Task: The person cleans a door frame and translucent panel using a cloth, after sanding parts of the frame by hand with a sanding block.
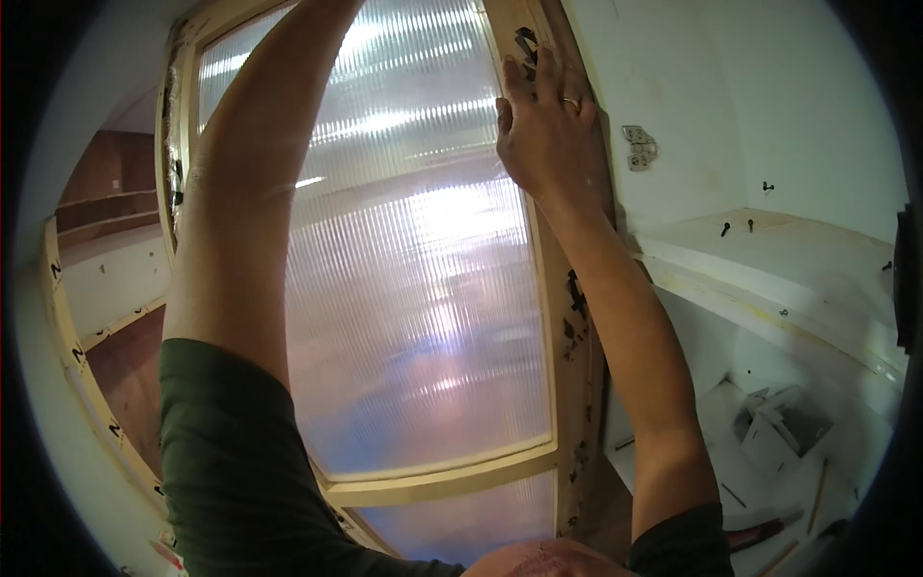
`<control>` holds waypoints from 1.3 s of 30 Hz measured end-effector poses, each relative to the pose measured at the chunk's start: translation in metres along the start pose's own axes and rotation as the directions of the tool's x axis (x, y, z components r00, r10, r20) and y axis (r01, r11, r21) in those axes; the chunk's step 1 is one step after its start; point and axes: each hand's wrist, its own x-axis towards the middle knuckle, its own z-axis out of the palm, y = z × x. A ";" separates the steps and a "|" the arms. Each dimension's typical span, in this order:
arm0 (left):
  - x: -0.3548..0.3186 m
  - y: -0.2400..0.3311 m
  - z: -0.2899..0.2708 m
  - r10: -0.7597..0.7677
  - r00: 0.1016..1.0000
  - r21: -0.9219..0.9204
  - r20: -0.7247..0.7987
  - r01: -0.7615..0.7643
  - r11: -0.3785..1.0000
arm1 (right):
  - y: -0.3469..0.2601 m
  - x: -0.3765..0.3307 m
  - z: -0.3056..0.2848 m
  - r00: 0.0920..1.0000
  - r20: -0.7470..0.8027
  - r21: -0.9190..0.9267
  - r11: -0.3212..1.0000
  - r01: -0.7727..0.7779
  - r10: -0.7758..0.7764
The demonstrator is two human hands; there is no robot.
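Note:
A cabinet door with a pale yellow wooden frame (442, 486) and a ribbed, see-through panel (423, 279) stands in front of me. My right hand (550, 120), a ring on one finger, rests on the upper right side of that frame. Its fingers are stretched out and lie on the wood, with the thumb apart near the panel's edge. My left forearm (252, 144) reaches up across the left part of the door. The left hand itself is beyond the upper edge of the picture.
At right is a white cabinet interior with a metal hinge (638, 148) on its wall. Several screws stand on its shelf (808, 250). Below lie a white box-like piece (784, 423) and thin sticks. A marked wooden frame (82, 361) runs along the left.

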 end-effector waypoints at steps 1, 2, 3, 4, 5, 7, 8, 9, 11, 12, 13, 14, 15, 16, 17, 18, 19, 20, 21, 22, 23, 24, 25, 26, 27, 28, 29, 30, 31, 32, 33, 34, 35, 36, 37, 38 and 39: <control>0.001 -0.018 0.005 0.040 0.999 -0.014 -0.022 -0.040 0.999 | -0.008 0.000 0.000 1.000 0.031 0.005 1.000 -0.003 0.003; 0.005 -0.030 0.009 0.047 0.999 0.034 -0.021 -0.046 0.998 | -0.012 0.002 -0.001 0.998 0.060 0.001 1.000 -0.006 0.006; 0.009 -0.035 0.013 0.058 0.998 0.075 -0.017 -0.057 0.996 | -0.014 0.000 -0.003 0.996 0.094 -0.009 1.000 -0.012 0.013; 0.009 -0.041 0.015 0.069 0.998 0.118 -0.012 -0.067 0.991 | -0.017 0.000 -0.005 0.995 0.101 -0.001 1.000 -0.016 0.016; 0.017 -0.027 0.025 0.030 0.999 0.075 0.022 -0.031 0.997 | -0.008 0.000 -0.003 0.994 0.108 -0.023 0.999 -0.030 0.032; 0.026 0.007 0.035 -0.054 0.995 -0.017 0.079 0.055 0.998 | 0.010 0.002 -0.003 0.993 0.111 -0.086 0.996 -0.026 0.036; 0.025 0.000 0.033 0.010 1.000 0.153 -0.012 -0.008 0.988 | 0.005 0.003 -0.003 0.995 0.100 -0.085 0.996 -0.017 0.026; 0.021 -0.013 0.034 0.086 0.994 0.339 -0.070 -0.058 0.939 | -0.005 0.003 -0.002 0.995 0.095 -0.060 0.998 -0.016 0.022; 0.024 -0.015 0.038 0.089 0.991 0.364 -0.100 -0.046 0.930 | -0.004 0.002 0.004 1.000 0.008 -0.043 0.999 0.009 -0.008; 0.027 0.003 0.043 -0.003 0.996 0.191 -0.084 0.019 0.981 | 0.009 0.001 0.004 0.999 -0.027 -0.075 0.997 0.027 -0.029; 0.029 0.021 0.047 -0.086 0.995 0.013 -0.047 0.087 0.996 | 0.021 -0.001 0.003 0.999 -0.028 -0.079 0.996 0.029 -0.031; 0.028 0.011 0.041 -0.133 0.988 -0.304 -0.075 0.104 0.947 | 0.013 0.000 0.002 0.999 -0.041 -0.035 0.999 0.033 -0.034; 0.024 -0.008 0.035 -0.187 0.979 -0.584 -0.077 0.108 0.805 | 0.000 -0.001 0.001 0.998 -0.049 0.021 0.999 0.032 -0.031; 0.019 -0.026 0.030 -0.243 0.968 -0.805 -0.062 0.096 0.585 | -0.013 -0.003 0.000 1.000 -0.018 0.055 0.998 0.019 -0.018; 0.020 -0.032 0.024 -0.283 0.951 -0.779 -0.126 0.082 0.621 | -0.018 -0.001 -0.002 1.000 0.013 0.073 0.997 0.006 -0.007; 0.023 -0.034 0.012 -0.319 0.928 -0.753 -0.191 0.070 0.654 | -0.021 -0.002 -0.003 0.999 0.047 0.088 0.996 -0.007 0.002; 0.026 -0.036 -0.001 -0.350 0.901 -0.721 -0.255 0.064 0.690 | -0.024 -0.004 -0.003 0.998 0.062 0.088 0.996 -0.009 0.004; 0.035 0.009 -0.002 -0.442 0.867 -0.748 -0.230 0.134 0.651 | 0.003 -0.002 -0.002 0.997 0.068 0.013 1.000 -0.023 0.022; 0.027 0.030 -0.012 -0.456 0.860 -0.716 -0.229 0.169 0.678 | 0.007 -0.001 -0.005 0.997 0.072 -0.013 1.000 -0.021 0.022; 0.016 0.041 -0.025 -0.474 0.849 -0.672 -0.232 0.213 0.709 | 0.006 0.001 -0.007 0.998 0.067 -0.019 1.000 -0.020 0.021; 0.005 0.055 -0.038 -0.495 0.835 -0.633 -0.240 0.252 0.732 | 0.008 0.002 -0.011 0.998 0.061 -0.034 0.999 -0.015 0.017; -0.011 0.080 -0.048 -0.528 0.832 -0.628 -0.171 0.321 0.709 | 0.015 0.002 -0.015 0.998 0.059 -0.058 0.998 -0.015 0.019; -0.022 0.072 -0.057 -0.509 0.844 -0.559 -0.170 0.343 0.755 | 0.004 0.003 -0.016 1.000 0.022 -0.005 1.000 -0.002 0.002; -0.035 0.060 -0.053 -0.487 0.859 -0.491 -0.160 0.359 0.794 | -0.004 0.004 -0.014 1.000 -0.013 0.040 0.999 0.006 -0.005; -0.050 0.050 -0.041 -0.472 0.871 -0.430 -0.140 0.376 0.821 | -0.010 0.001 -0.012 0.999 -0.036 0.076 0.997 0.015 -0.012; -0.061 0.056 -0.027 -0.404 0.869 -0.330 -0.286 0.307 0.893 | -0.009 0.000 -0.011 1.000 -0.014 0.081 0.997 0.003 -0.002; -0.069 0.071 -0.020 -0.528 0.835 -0.410 -0.155 0.432 0.803 | -0.006 -0.001 -0.012 1.000 0.007 0.082 0.997 -0.014 0.014; -0.086 0.089 -0.017 -0.562 0.827 -0.588 0.022 0.465 0.662 | -0.002 -0.002 -0.013 0.999 0.023 0.084 0.996 -0.039 0.037; -0.098 0.104 -0.020 -0.458 0.889 -0.533 -0.022 0.377 0.758 | 0.003 0.002 -0.015 0.999 -0.031 0.093 0.995 -0.021 0.024; -0.121 0.091 0.001 -0.390 0.893 -0.241 -0.225 0.337 0.910 | -0.008 0.002 -0.014 0.997 -0.077 0.135 0.991 0.005 0.005; -0.131 0.101 0.011 -0.373 0.897 -0.235 -0.237 0.319 0.918 | -0.004 -0.001 -0.012 0.993 -0.114 0.145 0.989 0.023 -0.006; -0.144 0.110 0.018 -0.355 0.900 -0.223 -0.252 0.303 0.926 | -0.001 -0.001 -0.017 0.997 -0.072 0.263 0.965 -0.003 0.023; -0.150 0.133 0.014 -0.398 0.888 -0.296 -0.229 0.326 0.898 | 0.008 -0.002 -0.024 0.998 -0.026 0.360 0.932 -0.037 0.049; -0.155 0.141 0.011 -0.310 0.915 -0.239 -0.257 0.251 0.938 | 0.007 -0.001 -0.028 0.997 0.020 0.466 0.881 -0.079 0.078; -0.158 0.148 0.007 -0.219 0.934 -0.179 -0.281 0.173 0.969 | 0.001 0.001 -0.027 0.989 0.054 0.713 0.688 -0.135 0.138; -0.162 0.155 0.004 -0.181 0.923 -0.133 -0.341 0.143 0.981 | -0.009 0.003 -0.025 0.978 0.109 0.889 0.424 -0.175 0.177; -0.165 0.165 -0.003 -0.214 0.945 -0.114 -0.246 0.191 0.975 | -0.016 0.005 -0.027 0.963 0.176 0.972 0.119 -0.202 0.202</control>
